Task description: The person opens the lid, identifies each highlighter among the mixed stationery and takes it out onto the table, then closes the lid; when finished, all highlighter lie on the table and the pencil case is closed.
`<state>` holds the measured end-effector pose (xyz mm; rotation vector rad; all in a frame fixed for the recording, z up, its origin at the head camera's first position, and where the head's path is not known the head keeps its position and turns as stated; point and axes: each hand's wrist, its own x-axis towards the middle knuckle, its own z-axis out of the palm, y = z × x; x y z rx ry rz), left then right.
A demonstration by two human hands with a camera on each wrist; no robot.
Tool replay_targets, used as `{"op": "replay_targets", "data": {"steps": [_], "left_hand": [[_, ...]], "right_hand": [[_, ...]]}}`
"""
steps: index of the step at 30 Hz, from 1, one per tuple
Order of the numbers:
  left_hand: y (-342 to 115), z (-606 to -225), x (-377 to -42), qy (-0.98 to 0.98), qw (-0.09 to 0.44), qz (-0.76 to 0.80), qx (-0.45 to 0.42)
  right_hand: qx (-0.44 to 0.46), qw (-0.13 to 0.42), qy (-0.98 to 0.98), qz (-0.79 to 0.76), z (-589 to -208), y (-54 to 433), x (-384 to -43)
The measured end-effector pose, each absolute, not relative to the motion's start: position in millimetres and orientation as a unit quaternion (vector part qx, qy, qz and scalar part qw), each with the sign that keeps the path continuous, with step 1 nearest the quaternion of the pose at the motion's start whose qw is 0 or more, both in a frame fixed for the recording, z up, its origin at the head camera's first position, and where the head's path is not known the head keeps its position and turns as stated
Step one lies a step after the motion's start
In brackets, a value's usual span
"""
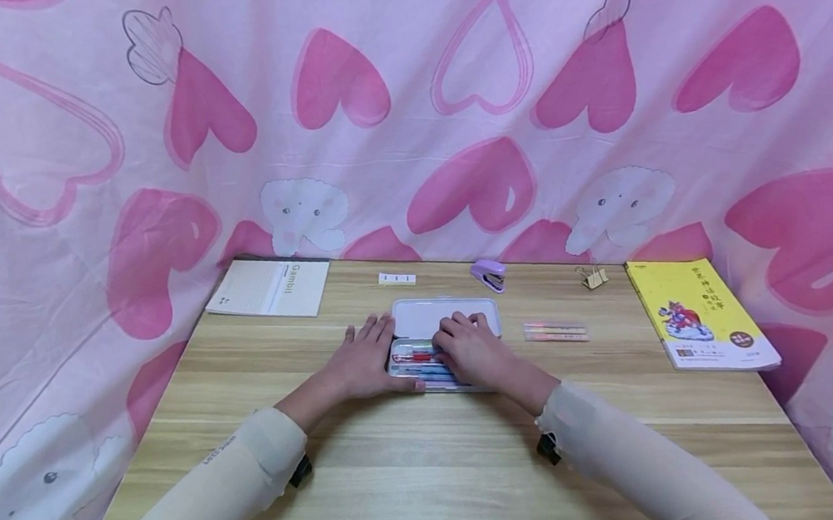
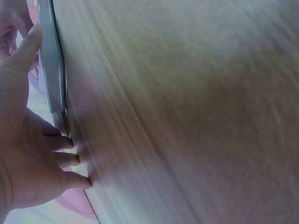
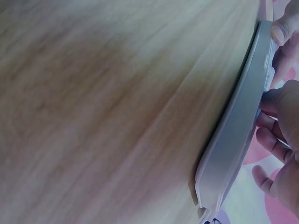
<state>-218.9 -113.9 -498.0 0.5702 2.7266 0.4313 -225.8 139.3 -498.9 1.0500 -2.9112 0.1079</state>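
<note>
An open pencil case (image 1: 409,322) lies on the table with its white lid folded back, away from the person. Several pens (image 1: 413,359), one of them red, fill its tray. At its left end, the left hand (image 1: 361,364) spreads its fingers on the table, the thumb against the case's front edge. Bent fingers of the right hand (image 1: 473,350) reach down into the tray's right part; I cannot tell whether they hold a pen. Both wrist views show the case's grey side wall (image 2: 50,65) edge-on, and the right hand's fingers (image 3: 273,144) at its rim.
Right of the case lies a clear pack of pink and orange pens (image 1: 555,332). Behind are a white labelled block (image 1: 396,279), a purple stapler (image 1: 489,275) and a binder clip (image 1: 593,277). A notebook (image 1: 269,289) lies far left, a yellow book (image 1: 700,312) far right, before a pink curtain (image 1: 376,155).
</note>
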Motion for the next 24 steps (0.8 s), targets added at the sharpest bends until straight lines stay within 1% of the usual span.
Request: {"op": "replay_targets", "data": {"steps": [6,17,24], "left_hand": [[-114.3,-500.5,-219.4,0.955,0.16,0.15,0.2],[-113.8,-501.0,-219.9,0.954,0.158,0.154,0.201],[-114.3,-501.2,-220.2,0.951,0.162,0.168,0.204]], "right_hand": [[0.345,0.031,-0.938,0.03,-500.7,139.6,-225.8],[0.375,0.078,-0.924,0.0,-500.2,140.9,-224.8],[0.37,0.097,-0.924,-0.009,-496.8,146.1,-226.1]]}}
